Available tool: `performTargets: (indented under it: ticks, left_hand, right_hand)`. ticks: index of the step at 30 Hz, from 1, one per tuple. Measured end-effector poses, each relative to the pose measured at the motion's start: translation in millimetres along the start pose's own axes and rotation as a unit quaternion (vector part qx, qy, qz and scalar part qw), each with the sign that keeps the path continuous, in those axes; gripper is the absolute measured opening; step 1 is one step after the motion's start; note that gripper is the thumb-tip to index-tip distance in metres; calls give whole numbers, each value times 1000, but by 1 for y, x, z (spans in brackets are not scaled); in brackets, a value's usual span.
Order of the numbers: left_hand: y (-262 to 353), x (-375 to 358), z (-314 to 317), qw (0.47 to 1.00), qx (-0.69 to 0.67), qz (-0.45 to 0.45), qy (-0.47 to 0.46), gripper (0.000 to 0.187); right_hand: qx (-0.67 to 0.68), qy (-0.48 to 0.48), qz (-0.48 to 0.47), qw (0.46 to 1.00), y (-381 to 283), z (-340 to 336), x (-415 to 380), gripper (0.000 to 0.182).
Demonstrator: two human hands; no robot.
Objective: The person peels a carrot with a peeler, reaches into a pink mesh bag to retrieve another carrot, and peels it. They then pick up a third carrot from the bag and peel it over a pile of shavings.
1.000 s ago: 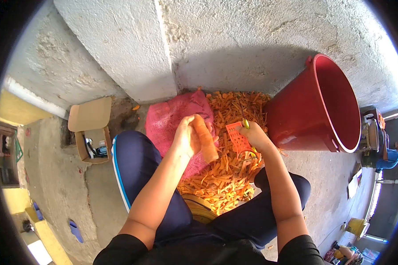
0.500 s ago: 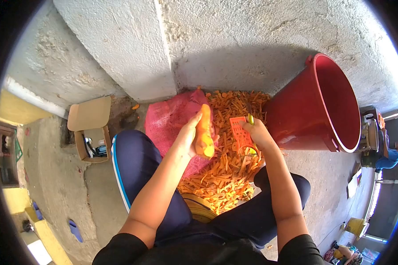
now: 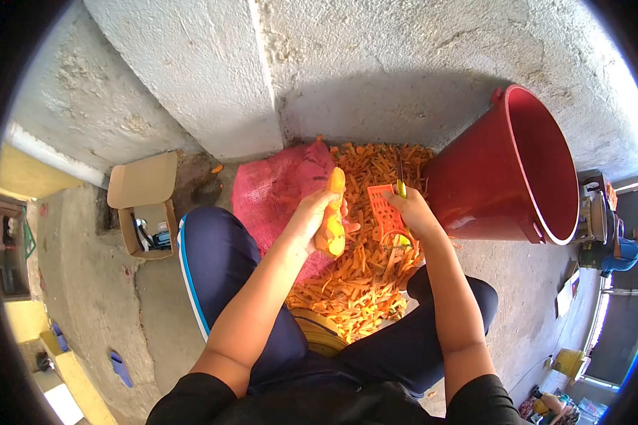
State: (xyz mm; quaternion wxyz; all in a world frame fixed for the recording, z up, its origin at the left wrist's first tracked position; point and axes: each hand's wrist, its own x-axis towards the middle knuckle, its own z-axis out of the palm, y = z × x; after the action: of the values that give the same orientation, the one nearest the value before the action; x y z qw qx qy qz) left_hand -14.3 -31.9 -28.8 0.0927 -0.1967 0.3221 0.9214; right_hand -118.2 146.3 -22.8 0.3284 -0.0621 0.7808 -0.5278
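Note:
My left hand [image 3: 314,216] is wrapped around a thick carrot [image 3: 331,230], mostly peeled, its narrower end pointing away from me. To its right, my right hand [image 3: 412,211] grips a knife [image 3: 402,188] with a yellow-green handle, the thin dark blade pointing up toward the wall. Against the fingers of that hand lies an orange perforated plastic piece [image 3: 384,211]. Below both hands spreads a large heap of orange peelings [image 3: 361,283]. A pink mesh sack [image 3: 262,195] sits behind my left hand.
A big red bucket [image 3: 475,177] leans tipped at the right, by the rough white wall [image 3: 376,57]. An open cardboard box [image 3: 149,230] with small items stands at left. A blue slipper [image 3: 120,369] lies on the floor. Another person [image 3: 622,248] is at far right.
My left hand has shifted slightly right with the carrot, which is turned a little and shows another side. My right hand stays nearly in place with the knife.

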Motion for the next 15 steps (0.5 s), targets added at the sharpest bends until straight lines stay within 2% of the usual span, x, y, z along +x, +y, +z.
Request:
performTargets:
  ticks: [5,8,11,12,15]
  left_hand:
    - [0,-1,7,998,48,35,25,21]
    - [7,-6,11,996,30,-4,79,29]
    - [11,-10,9,989,-85,-118,-3,40]
    - [4,-9,13,998,-35,-54,7,35]
    - [4,-11,18,1000,28,-13,2,40]
  right_hand:
    - [36,0,-21,999,4,2,2,19]
    - [39,22,-34,998,12,-1,9,19]
    - [111,29,-43,992,-2,5,3,17]
    - [145,29,-45,988,-7,6,-1,17]
    - [146,30,-46,988,-6,3,2,16]
